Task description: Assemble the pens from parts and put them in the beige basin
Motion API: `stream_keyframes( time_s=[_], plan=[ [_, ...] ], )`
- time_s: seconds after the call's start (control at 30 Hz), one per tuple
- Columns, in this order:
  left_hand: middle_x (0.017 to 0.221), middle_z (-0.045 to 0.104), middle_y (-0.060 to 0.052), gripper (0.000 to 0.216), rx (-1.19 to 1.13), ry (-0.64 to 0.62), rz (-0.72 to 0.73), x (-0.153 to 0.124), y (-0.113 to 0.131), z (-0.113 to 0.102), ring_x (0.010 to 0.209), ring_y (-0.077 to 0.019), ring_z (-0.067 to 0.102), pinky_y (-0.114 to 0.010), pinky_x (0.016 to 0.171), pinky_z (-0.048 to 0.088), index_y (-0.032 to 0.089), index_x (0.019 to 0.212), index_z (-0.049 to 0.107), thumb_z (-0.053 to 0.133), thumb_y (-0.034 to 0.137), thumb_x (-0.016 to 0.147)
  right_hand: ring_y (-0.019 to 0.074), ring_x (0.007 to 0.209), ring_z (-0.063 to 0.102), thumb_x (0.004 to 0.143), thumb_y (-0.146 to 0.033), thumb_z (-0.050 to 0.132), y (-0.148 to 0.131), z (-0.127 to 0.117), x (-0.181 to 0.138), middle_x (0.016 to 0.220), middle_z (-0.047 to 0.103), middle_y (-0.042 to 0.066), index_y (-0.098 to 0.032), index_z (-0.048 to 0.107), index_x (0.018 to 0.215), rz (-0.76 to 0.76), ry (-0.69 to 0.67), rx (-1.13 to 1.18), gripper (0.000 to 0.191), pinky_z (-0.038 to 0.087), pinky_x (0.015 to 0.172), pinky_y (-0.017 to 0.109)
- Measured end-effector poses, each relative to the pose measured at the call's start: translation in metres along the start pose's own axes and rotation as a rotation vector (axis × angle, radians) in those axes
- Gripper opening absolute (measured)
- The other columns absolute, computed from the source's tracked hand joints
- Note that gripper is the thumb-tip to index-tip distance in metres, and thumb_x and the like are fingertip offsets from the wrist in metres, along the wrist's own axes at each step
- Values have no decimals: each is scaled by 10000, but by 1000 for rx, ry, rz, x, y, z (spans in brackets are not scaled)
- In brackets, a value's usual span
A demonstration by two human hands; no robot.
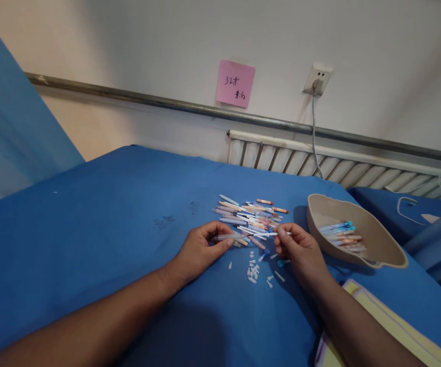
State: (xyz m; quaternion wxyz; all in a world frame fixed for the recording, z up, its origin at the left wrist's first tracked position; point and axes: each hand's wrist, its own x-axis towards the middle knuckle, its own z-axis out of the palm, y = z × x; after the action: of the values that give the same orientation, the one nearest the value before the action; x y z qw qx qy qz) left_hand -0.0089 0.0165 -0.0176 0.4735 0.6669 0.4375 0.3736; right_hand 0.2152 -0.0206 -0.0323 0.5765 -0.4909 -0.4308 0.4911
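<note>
My left hand [201,250] rests on a blue cloth and pinches a pale translucent pen barrel [228,237] between thumb and fingers. Just to the right, my right hand [297,250] pinches a thin white refill [272,234] that points left toward the barrel. Beyond both hands lies a loose heap of pen parts [249,214], white, orange and blue. Several small white caps and tips [253,270] are scattered on the cloth between my wrists.
A beige shallow dish [381,250] at the right holds several pens [342,235]. A yellow-edged cloth [388,321] lies by my right forearm. Behind the blue-covered table [90,224] are a radiator, a wall socket with cable and a pink note [235,83].
</note>
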Motion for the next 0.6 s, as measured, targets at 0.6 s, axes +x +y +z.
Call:
stream_keyframes(
  time_s=[0.6],
  plan=[
    [783, 643, -10, 226, -101, -32, -43, -1, -3, 0, 713, -144, 585, -256, 665, 476, 165, 846, 626, 674, 341, 712, 88, 478, 470, 710, -485, 684, 3, -2, 1, 610, 565, -26, -191, 580, 764, 0, 31, -1, 317, 327, 430, 189]
  ],
)
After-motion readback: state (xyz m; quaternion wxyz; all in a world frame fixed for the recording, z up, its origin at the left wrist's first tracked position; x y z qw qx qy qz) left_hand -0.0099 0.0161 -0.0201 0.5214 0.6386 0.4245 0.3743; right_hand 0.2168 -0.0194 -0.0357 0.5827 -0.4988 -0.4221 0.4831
